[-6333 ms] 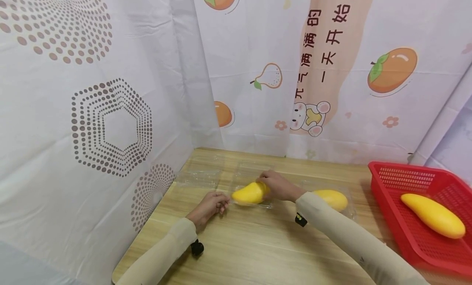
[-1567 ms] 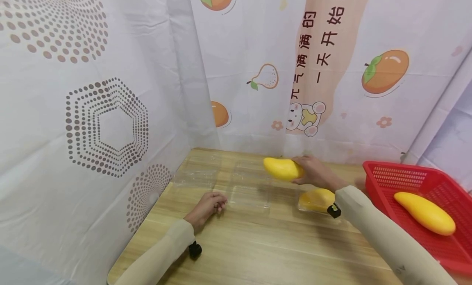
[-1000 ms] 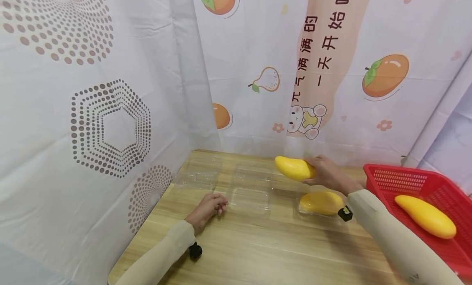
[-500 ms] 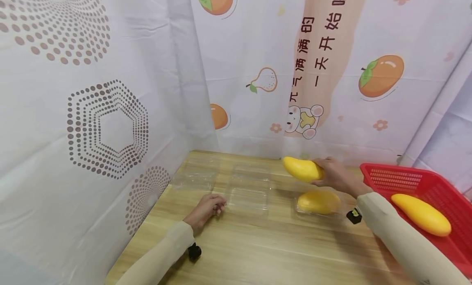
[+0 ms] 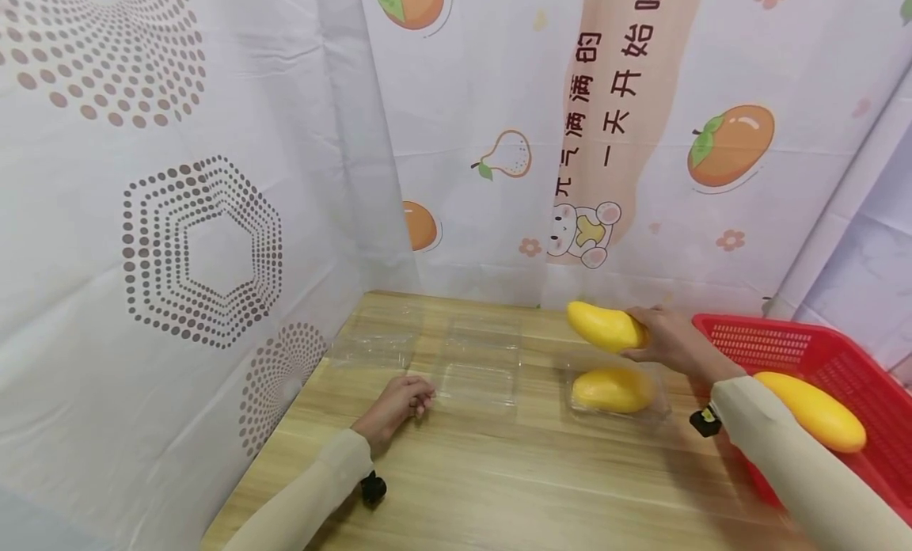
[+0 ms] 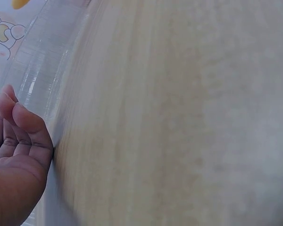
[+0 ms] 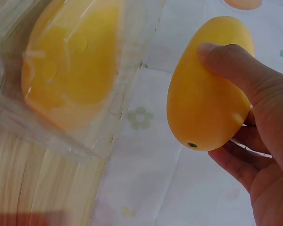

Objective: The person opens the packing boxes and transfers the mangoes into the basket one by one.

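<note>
My right hand (image 5: 670, 341) grips a yellow mango (image 5: 606, 327) in the air, behind and above a clear plastic box (image 5: 664, 402). Thumb and fingers lie on opposite sides of this mango (image 7: 210, 89) in the right wrist view. A second mango (image 5: 613, 390) sits inside that clear box, seen through its plastic in the right wrist view. On the table, my left hand (image 5: 394, 407) rests with loosely curled fingers and nothing in them. Beside its fingertips stands another clear box (image 5: 479, 386), with its hinged lid (image 5: 484, 332) laid back.
A third clear box (image 5: 374, 349) lies at the table's back left. To the right, a red basket (image 5: 755, 329) contains another mango (image 5: 812, 408), partly covered by my right sleeve. A patterned curtain (image 5: 463, 274) borders the wooden table (image 5: 499, 480) at the back and left.
My right hand has lifted the mango out of the middle box and carried it rightward, above the right box. Over the last second it drifts further right. The left hand stays put.
</note>
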`<action>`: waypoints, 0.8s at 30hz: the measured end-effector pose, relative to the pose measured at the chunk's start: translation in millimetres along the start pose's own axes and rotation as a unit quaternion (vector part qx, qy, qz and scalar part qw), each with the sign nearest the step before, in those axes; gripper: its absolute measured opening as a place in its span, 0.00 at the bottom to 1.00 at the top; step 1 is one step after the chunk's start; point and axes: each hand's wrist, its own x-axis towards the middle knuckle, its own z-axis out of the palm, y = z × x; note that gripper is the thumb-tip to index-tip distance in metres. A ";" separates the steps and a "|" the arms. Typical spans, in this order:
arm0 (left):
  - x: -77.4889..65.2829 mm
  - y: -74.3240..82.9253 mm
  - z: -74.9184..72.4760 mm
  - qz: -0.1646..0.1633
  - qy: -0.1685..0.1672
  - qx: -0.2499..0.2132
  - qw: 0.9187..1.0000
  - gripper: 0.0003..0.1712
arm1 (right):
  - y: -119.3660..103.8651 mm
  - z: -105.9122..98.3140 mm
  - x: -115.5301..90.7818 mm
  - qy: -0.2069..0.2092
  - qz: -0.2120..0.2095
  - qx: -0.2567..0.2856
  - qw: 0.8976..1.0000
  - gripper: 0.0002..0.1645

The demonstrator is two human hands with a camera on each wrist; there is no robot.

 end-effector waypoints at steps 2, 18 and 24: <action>0.3 -0.3 0.1 -0.001 0.001 -0.001 1.000 0.15 | 2.0 -1.4 -3.0 0.007 -0.005 0.001 1.000 0.41; -1.3 0.1 0.9 -0.001 0.005 -0.002 1.000 0.14 | 12.5 -12.9 -17.8 0.010 0.008 -0.012 1.000 0.42; 1.5 -1.7 0.1 -0.004 0.003 -0.006 1.000 0.14 | 18.6 -16.7 -25.7 0.029 0.003 -0.029 0.999 0.40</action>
